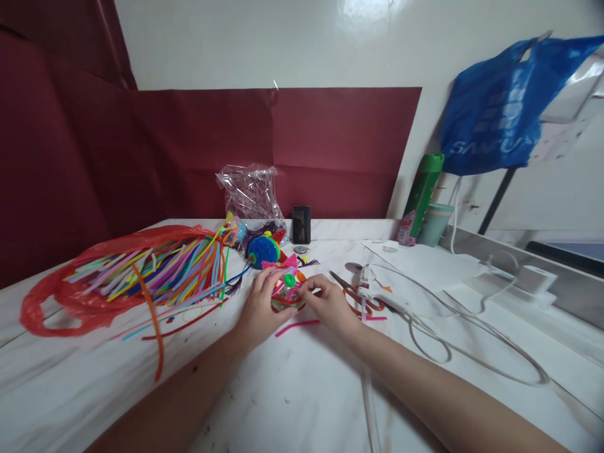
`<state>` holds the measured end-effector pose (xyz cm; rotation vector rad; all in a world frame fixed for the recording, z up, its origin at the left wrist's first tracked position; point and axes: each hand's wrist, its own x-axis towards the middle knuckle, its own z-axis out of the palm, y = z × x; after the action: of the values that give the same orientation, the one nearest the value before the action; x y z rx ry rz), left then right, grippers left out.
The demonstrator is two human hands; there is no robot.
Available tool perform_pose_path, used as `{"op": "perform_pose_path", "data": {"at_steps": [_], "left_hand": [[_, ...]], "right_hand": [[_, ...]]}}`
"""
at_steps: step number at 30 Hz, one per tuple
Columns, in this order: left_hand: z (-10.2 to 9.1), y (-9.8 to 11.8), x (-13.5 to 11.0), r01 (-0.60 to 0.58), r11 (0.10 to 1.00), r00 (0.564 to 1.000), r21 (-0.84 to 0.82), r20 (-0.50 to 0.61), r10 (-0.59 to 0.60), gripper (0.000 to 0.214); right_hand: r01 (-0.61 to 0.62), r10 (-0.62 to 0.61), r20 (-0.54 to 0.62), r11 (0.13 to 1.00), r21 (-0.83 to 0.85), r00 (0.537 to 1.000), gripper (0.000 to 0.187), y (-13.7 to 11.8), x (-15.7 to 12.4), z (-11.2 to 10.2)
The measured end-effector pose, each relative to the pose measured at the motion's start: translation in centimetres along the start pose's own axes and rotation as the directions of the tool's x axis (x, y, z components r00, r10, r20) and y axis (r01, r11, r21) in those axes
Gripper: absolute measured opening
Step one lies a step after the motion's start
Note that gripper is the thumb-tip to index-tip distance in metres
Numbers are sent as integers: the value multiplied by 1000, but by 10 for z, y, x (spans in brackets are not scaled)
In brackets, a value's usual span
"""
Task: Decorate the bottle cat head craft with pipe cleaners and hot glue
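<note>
My left hand is wrapped round the left side of a small rounded craft figure, made with pink, orange and green pipe cleaners and a green button-like spot. At the figure's right edge, my right hand has thumb and fingers pinched together; what lies between them is too small to make out. A loose pink pipe cleaner lies on the table just below the figure. Right behind it sits a blue yarn-wrapped ball with coloured trim.
Many pipe cleaners fill a red plastic bag on the left. Orange-handled scissors and a white glue gun with a looping cord lie at right. Behind stand a small black device and clear plastic wrap.
</note>
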<state>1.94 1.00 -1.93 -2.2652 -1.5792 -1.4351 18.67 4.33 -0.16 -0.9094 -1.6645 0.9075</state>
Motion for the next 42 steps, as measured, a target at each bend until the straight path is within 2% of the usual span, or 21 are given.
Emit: {"op": "perform_pose_path", "data": {"at_steps": [9, 13, 16, 24, 34, 37, 42], "left_hand": [[0, 0, -2, -41, 998, 999, 40, 36, 40, 63], [-4, -2, -1, -88, 995, 995, 44, 57, 86, 47], [-4, -3, 0, -100, 994, 994, 48, 45, 98, 44], [-5, 1, 0, -61, 998, 997, 34, 57, 59, 39], [-6, 2, 0, -60, 998, 997, 17, 46, 59, 39], [-6, 1, 0, -55, 998, 997, 10, 59, 54, 39], [-7, 0, 2, -45, 999, 997, -8, 57, 45, 38]], "right_hand": [[30, -32, -45, 999, -39, 998, 9, 5, -5, 5], [33, -34, -42, 999, -40, 999, 10, 4, -6, 4], [50, -53, -50, 997, -67, 997, 11, 3, -6, 5], [55, -60, -50, 994, -99, 997, 14, 3, -5, 5], [-6, 5, -44, 1000, -20, 999, 10, 3, -5, 5], [-63, 63, 1, 997, 34, 998, 9, 1, 0, 0], [-164, 130, 194, 971, 172, 973, 17, 1, 11, -11]]}}
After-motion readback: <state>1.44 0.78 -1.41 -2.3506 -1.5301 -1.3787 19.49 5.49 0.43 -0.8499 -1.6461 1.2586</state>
